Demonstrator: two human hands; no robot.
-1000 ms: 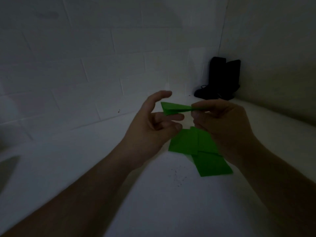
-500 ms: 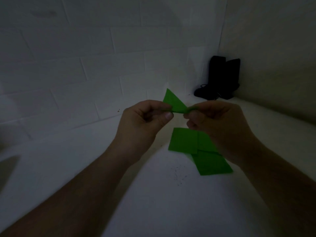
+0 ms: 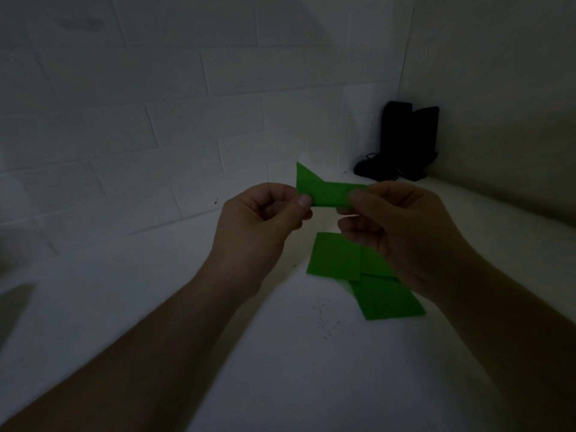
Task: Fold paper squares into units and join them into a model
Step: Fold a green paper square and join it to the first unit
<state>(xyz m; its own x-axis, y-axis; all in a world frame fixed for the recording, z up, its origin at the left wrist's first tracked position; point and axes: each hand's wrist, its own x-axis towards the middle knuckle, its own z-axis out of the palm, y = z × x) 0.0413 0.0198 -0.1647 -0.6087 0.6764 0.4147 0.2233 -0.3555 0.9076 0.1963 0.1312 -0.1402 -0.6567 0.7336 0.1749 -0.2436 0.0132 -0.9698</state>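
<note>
- Far left in my head view, I see a pale brick wall (image 3: pixel 156 126) in dim light, running back to a corner.
- Below it stretches the white desk (image 3: pixel 131 285), with a scatter of small dark specks (image 3: pixel 327 319) on its surface near the middle.
- My left hand (image 3: pixel 258 226) is raised above the desk, fingers curled in, thumb pressed onto the left end of the folded green paper unit (image 3: pixel 324 191) so that it pinches the paper between thumb and forefinger.
- The unit is held in the air between both hands, roughly level; it is a flat strip with a triangular flap rising at its left end, just above my left thumb.
- Under the unit, flat on the desk, lie green paper pieces (image 3: pixel 339 257) that overlap one another: one squarish piece to the left, another partly hidden by my right hand, and a third (image 3: pixel 389 300) reaching nearer to me and to the right. How many lie there in all I cannot tell.
- My right hand (image 3: pixel 402 235) pinches the right end of the unit with thumb and forefinger, the other fingers curled beneath.
- Far right, in the corner where the walls meet, stands a black object (image 3: pixel 402 141) on the desk, well apart from the paper; it is too dark to tell what it is.
</note>
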